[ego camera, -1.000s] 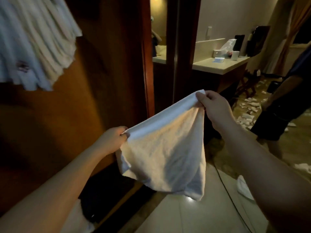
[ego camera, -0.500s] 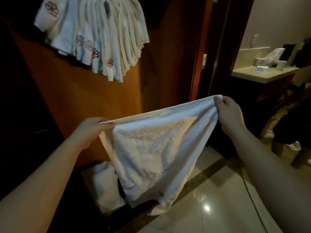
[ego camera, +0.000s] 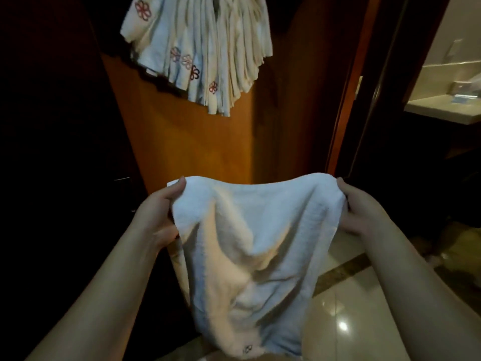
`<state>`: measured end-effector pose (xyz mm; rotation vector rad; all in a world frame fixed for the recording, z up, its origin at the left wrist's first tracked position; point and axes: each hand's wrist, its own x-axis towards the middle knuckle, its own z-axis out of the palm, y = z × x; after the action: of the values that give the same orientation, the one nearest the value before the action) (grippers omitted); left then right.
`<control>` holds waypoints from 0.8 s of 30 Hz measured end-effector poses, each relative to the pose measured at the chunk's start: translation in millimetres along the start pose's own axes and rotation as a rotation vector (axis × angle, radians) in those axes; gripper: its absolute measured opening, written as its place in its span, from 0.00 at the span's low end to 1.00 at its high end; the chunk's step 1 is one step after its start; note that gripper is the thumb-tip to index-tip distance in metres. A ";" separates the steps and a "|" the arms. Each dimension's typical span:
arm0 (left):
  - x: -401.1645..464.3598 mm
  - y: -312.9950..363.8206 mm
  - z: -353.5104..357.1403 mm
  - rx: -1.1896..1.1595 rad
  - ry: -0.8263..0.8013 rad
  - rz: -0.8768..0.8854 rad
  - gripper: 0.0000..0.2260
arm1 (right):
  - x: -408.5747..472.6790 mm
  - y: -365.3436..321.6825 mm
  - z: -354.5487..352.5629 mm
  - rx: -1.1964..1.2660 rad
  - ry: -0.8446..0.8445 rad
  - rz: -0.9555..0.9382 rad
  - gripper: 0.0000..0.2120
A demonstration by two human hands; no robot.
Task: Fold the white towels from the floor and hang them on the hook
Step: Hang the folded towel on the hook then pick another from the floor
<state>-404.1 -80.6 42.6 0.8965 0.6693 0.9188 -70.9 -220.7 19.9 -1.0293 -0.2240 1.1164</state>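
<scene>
White towel [ego camera: 256,246] held up in front of the orange wooden door [ego camera: 197,149], its top edge stretched between both hands and the rest hanging slack and creased toward the glossy tiled floor [ego camera: 338,316]. Left hand [ego camera: 158,217] grips the upper left corner — fingers curled over the cloth. Right hand [ego camera: 361,209] grips the upper right corner likewise. Above the towel, high on the door, a bunch of folded towels [ego camera: 205,50] hangs fanned out, several bearing red flower emblems. Right of the door — a pale counter [ego camera: 442,110].
</scene>
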 end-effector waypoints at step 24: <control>-62.3 -86.9 73.9 0.395 -0.303 0.055 0.21 | -102.1 123.2 78.6 -0.806 -0.118 -0.661 0.19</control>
<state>-340.5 -188.8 9.1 1.3804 0.5732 0.6876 -245.2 -253.0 0.8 -1.4375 -1.0891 0.4579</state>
